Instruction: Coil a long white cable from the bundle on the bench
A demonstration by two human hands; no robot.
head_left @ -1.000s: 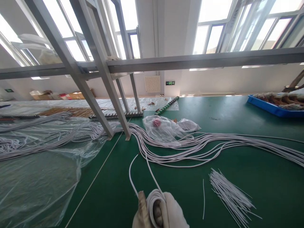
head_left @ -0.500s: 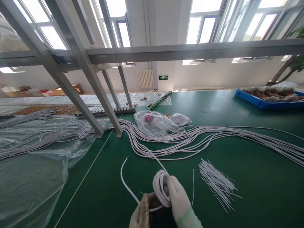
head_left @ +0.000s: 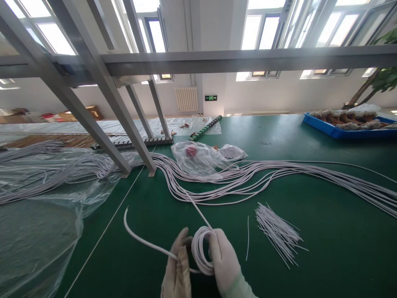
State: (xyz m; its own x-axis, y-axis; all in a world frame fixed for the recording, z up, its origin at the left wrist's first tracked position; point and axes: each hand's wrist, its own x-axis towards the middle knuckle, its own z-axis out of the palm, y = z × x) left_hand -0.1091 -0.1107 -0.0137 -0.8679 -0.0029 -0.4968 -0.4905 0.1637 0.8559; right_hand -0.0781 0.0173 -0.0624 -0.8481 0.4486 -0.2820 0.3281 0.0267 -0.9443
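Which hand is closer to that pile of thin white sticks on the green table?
Right. The right hand sits just left of the pile of thin white sticks; the left hand lies farther left, beyond the cable coil.

Head camera looks forward and down across the green table (head_left: pixel 310 256).

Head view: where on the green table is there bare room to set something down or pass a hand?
Bare mat lies right of the thin tie pile, below the long cable run; also between that run and the blue tray. Crowded: plastic sheet on the left, bag mid-table, and both hands, left hand and right hand, on the coil.
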